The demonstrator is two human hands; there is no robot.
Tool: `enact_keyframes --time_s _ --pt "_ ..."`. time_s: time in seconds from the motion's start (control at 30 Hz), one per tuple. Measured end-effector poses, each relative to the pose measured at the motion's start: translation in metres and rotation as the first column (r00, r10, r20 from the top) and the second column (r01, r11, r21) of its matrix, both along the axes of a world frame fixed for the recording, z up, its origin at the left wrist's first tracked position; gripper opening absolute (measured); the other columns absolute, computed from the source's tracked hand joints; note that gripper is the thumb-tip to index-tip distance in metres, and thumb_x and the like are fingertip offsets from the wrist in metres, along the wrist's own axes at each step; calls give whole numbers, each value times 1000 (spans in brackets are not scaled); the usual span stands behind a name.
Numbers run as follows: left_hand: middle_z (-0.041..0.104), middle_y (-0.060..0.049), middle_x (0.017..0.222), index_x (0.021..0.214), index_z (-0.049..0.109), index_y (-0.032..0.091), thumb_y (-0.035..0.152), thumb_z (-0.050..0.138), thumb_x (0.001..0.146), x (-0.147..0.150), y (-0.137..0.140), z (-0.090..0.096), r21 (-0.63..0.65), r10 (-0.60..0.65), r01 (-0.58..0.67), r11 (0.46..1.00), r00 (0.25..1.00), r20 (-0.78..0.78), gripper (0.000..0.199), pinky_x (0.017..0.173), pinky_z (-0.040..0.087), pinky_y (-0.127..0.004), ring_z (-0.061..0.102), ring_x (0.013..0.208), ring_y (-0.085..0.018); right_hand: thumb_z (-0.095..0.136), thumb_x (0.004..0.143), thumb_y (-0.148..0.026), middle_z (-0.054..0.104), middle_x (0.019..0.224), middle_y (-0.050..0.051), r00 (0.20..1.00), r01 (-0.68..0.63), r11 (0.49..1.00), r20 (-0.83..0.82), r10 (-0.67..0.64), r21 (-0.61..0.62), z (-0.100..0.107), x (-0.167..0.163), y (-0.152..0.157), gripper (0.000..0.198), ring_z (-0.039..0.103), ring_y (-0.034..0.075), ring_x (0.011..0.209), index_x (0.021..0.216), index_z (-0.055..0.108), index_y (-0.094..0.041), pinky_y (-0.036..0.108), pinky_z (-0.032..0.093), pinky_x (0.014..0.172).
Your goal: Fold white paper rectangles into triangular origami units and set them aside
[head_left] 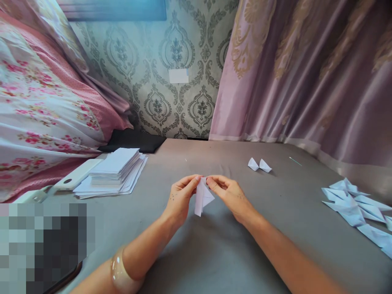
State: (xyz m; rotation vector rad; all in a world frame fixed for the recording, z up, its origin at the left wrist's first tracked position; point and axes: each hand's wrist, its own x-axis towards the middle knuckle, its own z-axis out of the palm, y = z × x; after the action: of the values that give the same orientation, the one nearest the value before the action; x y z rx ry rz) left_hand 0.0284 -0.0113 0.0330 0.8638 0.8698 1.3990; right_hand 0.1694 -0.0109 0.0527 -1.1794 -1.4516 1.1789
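A small folded piece of white paper (200,198) is held up between my two hands, over the middle of the grey surface. My left hand (180,196) pinches its upper left edge between thumb and fingers. At the upper right corner, my right hand (228,194) grips the same paper with thumb and forefinger. One long narrow flap hangs down, and a pointed part sticks out to the right behind it. The other fingers of both hands are curled and partly hidden.
A stack of white paper (114,173) stands at the left beside a white power strip (78,175). Two small folded paper pieces (259,165) sit beyond my right hand. Several folded paper shapes (357,208) lie at the far right, with a thin green stick (295,161) behind.
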Motion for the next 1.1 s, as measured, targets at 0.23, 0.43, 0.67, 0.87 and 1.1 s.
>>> enact_keyframes --time_s 0.23,0.43,0.67,0.87,1.1 --pt "70 -4 80 80 74 16 32 75 70 4 -2 -4 2 -25 25 1000 1000 -2 20 71 44 -23 59 74 -12 71 69 -44 70 79 5 983 -38 998 -181 28 -54 -13 -8 -3 32 66 18 79 86 68 -16 34 49 79" --pt "68 -3 76 77 72 14 27 78 66 4 -2 -2 -34 -64 66 997 996 68 18 68 45 -24 58 67 -11 73 69 -41 67 74 3 981 48 999 -187 -48 -3 -15 -8 -1 35 63 16 71 91 65 -16 29 48 68" --pt "68 -4 73 74 71 13 26 76 66 2 -3 -2 -47 -65 70 996 994 90 16 66 44 -24 58 66 -11 70 72 -38 63 70 0 992 51 996 -121 -42 70 -13 -10 -3 33 57 13 65 97 67 -16 26 46 64" --pt "64 -3 67 69 69 13 25 77 63 1 -1 -2 -62 -42 48 997 995 93 16 63 42 -23 54 61 -10 66 75 -35 62 71 0 997 51 991 -66 -43 121 -17 -11 -3 30 57 13 67 100 68 -18 28 47 68" --pt "62 -3 64 66 68 13 25 74 65 -1 0 -4 -54 -39 43 998 997 68 14 65 41 -25 54 62 -11 59 81 -28 58 75 0 991 40 944 111 -81 329 -18 -10 -5 25 56 12 69 103 70 -21 26 48 71"
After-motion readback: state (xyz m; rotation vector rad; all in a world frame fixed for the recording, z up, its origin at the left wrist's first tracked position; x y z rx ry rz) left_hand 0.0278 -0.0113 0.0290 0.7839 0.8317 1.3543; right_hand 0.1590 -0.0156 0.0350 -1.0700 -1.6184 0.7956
